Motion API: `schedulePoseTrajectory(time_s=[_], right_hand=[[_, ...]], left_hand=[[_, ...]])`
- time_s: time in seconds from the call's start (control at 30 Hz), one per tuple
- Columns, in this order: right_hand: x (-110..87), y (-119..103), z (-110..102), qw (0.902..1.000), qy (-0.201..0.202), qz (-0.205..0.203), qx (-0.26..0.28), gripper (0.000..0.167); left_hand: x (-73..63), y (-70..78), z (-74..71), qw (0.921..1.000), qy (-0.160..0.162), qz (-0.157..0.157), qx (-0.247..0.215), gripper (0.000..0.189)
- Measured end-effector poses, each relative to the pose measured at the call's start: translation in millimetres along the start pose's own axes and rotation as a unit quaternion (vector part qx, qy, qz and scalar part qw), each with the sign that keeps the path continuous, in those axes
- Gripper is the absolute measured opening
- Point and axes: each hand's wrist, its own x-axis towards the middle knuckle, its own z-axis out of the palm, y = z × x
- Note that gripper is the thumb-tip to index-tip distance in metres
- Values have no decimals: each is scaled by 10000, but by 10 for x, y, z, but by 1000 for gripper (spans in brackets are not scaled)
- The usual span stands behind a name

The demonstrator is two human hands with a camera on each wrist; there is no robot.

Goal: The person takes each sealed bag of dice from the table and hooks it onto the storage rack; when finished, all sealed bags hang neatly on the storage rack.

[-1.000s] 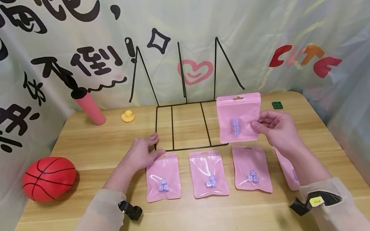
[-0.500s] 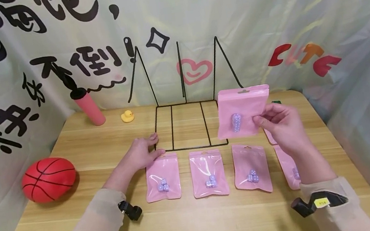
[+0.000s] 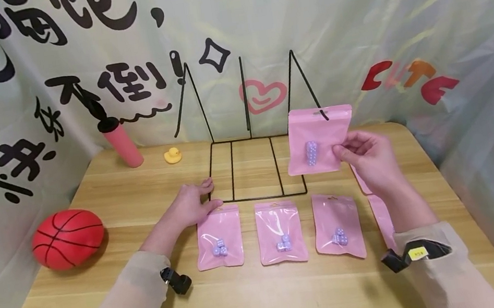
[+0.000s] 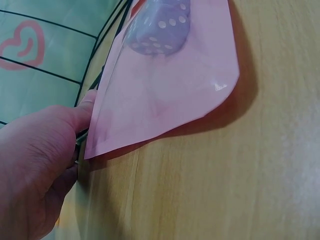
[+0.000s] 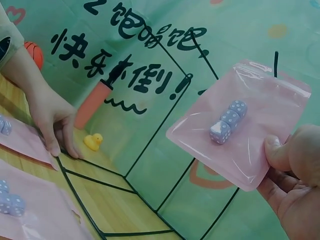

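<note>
My right hand [image 3: 368, 158] pinches the right edge of a pink zip bag [image 3: 297, 139], raised above the rack's right side. Lilac dice [image 5: 229, 120] are stacked in a column inside it. A black hook tip [image 3: 324, 114] shows in front of the bag's top, at its hanging hole, and appears to pass through. My left hand [image 3: 190, 204] holds the front left corner of the black wire rack [image 3: 258, 198], thumb and fingers either side of the wire. Beside that hand lies another pink bag [image 4: 150, 95] with dice; its top edge is near the thumb.
More pink dice bags [image 3: 278, 223] lie in a row before the rack, some partly hidden under the right arm. A red ball [image 3: 68, 239] sits at left. A pink cylinder [image 3: 124, 145] and a yellow duck [image 3: 173, 155] stand behind; a printed cloth hangs at the back.
My right hand has raised the held bag toward the right hook, whose tip now shows in front of the bag. My left hand stays on the rack. The head view has shifted slightly.
</note>
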Motion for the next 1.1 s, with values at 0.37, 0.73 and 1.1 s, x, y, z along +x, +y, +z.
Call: schedulePoseTrajectory(time_s=[0.37, 0.73, 1.1], right_hand=[[348, 108, 63, 9998, 26, 179, 102, 9], [700, 150, 170, 9987, 348, 314, 202, 7], [973, 220, 230, 9942, 536, 439, 824, 9]], left_hand=[[13, -12, 12, 9999, 48, 102, 33, 65], [10, -18, 6, 9997, 121, 188, 67, 64], [39, -90, 36, 9989, 232, 393, 54, 64]])
